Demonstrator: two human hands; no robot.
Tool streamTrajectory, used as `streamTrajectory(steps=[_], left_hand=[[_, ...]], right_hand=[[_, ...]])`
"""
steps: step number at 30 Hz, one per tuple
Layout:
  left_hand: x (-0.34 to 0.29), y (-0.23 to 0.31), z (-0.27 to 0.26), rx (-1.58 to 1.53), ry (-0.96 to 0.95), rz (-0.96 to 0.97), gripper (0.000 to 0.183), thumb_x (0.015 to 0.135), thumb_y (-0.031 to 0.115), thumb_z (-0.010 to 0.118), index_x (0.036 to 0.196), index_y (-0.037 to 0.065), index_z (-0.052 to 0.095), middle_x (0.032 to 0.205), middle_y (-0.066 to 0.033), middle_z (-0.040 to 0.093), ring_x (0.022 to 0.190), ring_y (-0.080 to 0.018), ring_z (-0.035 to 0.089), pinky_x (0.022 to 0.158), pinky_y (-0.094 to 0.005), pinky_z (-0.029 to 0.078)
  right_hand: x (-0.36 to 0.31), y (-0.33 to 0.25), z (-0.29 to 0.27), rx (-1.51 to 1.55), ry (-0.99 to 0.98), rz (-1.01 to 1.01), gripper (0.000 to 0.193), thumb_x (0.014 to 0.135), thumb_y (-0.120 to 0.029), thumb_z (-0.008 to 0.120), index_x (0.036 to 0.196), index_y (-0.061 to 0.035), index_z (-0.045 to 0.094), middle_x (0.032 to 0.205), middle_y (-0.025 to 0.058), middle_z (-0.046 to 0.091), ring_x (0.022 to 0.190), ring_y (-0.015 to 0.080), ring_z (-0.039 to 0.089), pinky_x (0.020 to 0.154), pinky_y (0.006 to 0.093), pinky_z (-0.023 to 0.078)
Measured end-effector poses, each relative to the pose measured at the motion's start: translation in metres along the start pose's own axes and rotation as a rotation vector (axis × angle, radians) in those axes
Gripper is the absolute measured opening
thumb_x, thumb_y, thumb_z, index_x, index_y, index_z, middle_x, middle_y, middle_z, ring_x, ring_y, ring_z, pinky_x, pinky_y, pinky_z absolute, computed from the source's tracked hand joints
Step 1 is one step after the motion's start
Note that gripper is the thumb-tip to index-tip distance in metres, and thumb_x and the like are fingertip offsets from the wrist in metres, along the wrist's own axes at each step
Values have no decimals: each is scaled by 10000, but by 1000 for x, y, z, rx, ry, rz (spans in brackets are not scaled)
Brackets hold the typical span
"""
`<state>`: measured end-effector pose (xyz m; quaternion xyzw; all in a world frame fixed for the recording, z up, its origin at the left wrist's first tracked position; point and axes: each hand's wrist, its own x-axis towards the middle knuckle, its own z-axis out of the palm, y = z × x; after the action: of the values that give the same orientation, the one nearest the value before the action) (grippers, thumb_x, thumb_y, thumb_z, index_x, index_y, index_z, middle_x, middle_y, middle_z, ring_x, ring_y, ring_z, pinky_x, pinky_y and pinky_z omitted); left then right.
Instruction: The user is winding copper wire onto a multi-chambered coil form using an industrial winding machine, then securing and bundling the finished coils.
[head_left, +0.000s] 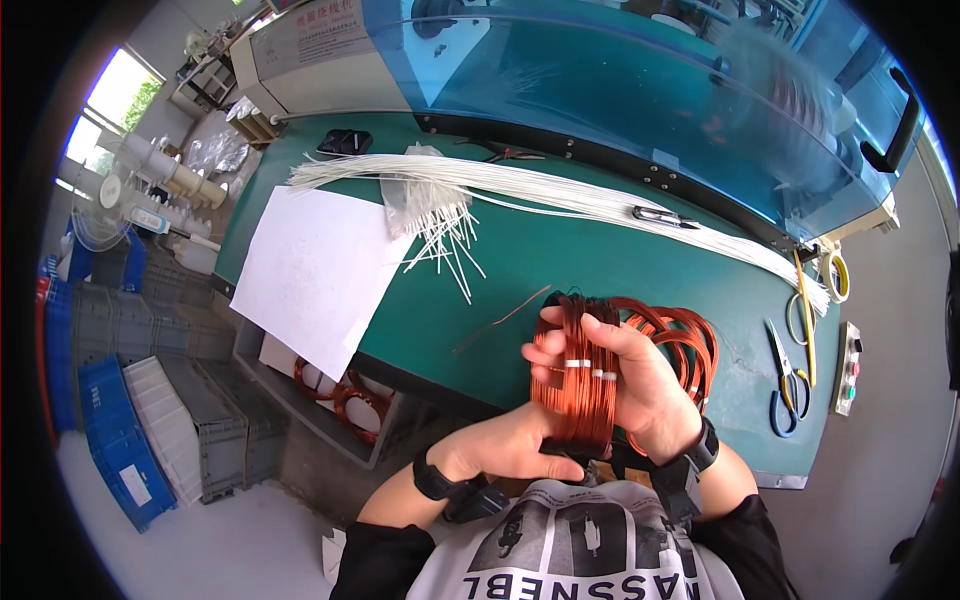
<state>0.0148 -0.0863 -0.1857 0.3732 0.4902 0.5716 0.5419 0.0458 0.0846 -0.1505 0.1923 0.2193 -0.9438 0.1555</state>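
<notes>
Head view: both hands' grip clamps a copper wire coil [578, 375], white-taped, upright.

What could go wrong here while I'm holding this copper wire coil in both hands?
The copper coil is held up off the green bench, gripped by your left hand and right hand; a slip could loosen its turns. The loose wire end trailing on the bench might snag. The blue-handled scissors lie close by your right hand.
</notes>
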Motion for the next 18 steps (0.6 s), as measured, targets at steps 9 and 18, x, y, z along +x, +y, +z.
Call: streamTrajectory(steps=[9,18], left_hand=[[5,-31,0,-38,1002,318,501,891,48,517,1358,-22,349,1274,-125,501,1191,-212,479,1034,-350,342],[47,-17,-27,-555,494,2,218,958,135,468,1138,24,517,692,44,435,518,-22,325,443,-194,262]], right_hand=[[-13,7,19,-125,-98,54,95,954,-113,466,990,-35,508,639,42,466,570,178,503,519,289,423],[-36,-8,-46,-223,-175,-182,454,901,-296,578,1188,9,404,760,103,543,624,230,605,593,297,502]])
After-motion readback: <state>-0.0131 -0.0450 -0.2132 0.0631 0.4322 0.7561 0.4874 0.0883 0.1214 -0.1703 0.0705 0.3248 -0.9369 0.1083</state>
